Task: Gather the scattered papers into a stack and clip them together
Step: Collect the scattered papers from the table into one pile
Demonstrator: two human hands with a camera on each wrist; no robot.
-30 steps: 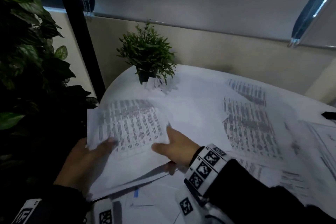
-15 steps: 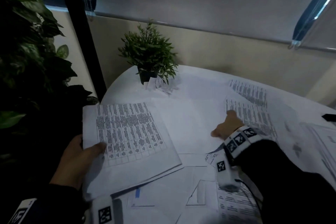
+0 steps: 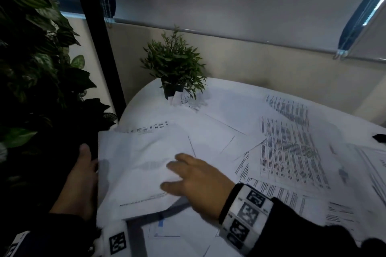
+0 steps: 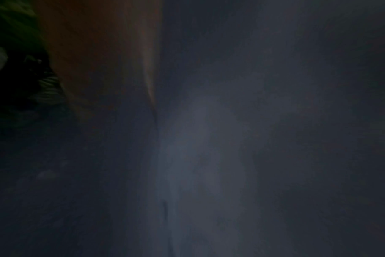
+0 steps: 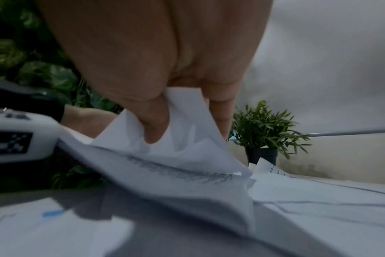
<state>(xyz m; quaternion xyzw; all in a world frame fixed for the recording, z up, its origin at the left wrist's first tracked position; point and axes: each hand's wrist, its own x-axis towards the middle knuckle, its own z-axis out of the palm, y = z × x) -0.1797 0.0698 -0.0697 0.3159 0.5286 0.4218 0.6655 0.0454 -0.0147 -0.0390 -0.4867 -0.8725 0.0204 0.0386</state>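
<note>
Dim table (image 3: pixel 146 98); left hand (image 3: pixel 81 183) half-hidden

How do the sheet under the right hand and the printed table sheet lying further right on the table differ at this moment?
The top sheet shows a mostly blank face with one line of print near its edge; the table sheet is covered in dense columns. The top sheet lies on the stack in the left hand, with its corner pinched by the right hand; the table sheet lies flat and untouched. Both are white paper.
</note>
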